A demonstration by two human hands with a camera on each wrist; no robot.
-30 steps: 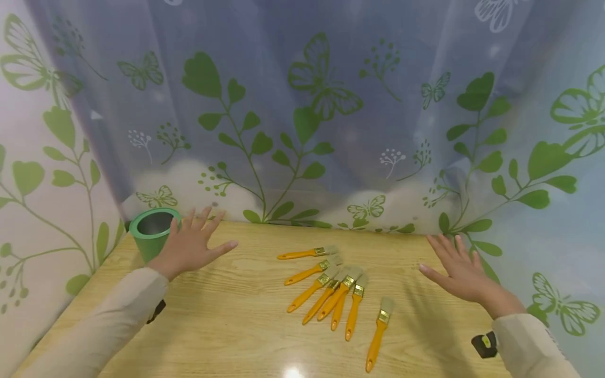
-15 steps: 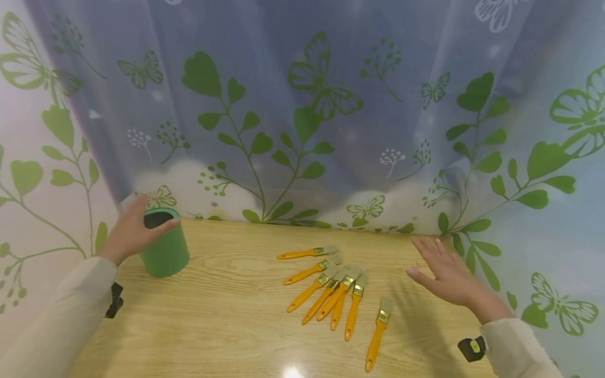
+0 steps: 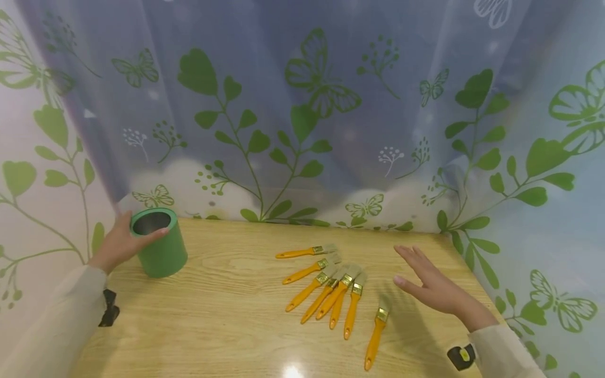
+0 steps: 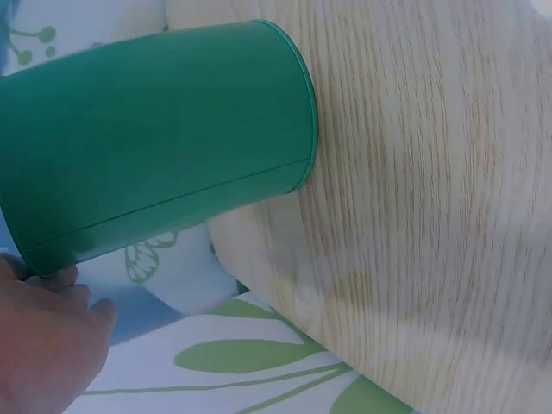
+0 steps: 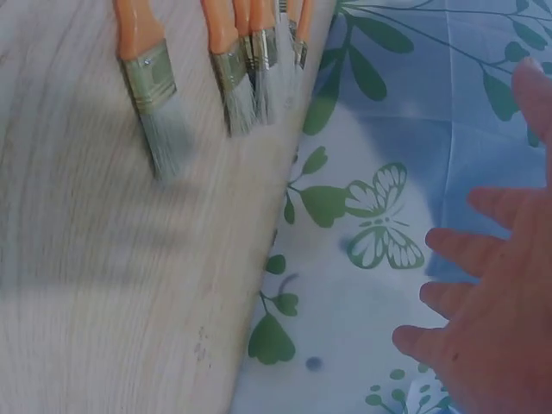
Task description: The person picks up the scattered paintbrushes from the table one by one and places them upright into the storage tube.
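A green cylindrical container [image 3: 164, 251] with an open top stands at the far left of the table. My left hand [image 3: 118, 242] holds it at the rim, thumb across the near side and fingers mostly hidden behind. In the left wrist view the container [image 4: 164, 129] fills the upper left, with the left hand [image 4: 52, 345] at its rim. My right hand [image 3: 435, 289] hovers over the right side with fingers extended, touching nothing. Nearest to it lies a paintbrush [image 3: 375, 338] with an orange handle. Several similar paintbrushes [image 3: 302, 297] lie fanned out, partly overlapping, mid-table.
The wood-grain table [image 3: 227, 315] meets a hanging blue and white cloth [image 3: 264, 131] printed with green leaves and butterflies at the back. The cloth also borders the left and right sides. A bright light reflection shows at the front.
My left hand has moved left from in front of the container and now grips its rim. The right hand has shifted left, closer to the separate paintbrush. The brushes have not moved.
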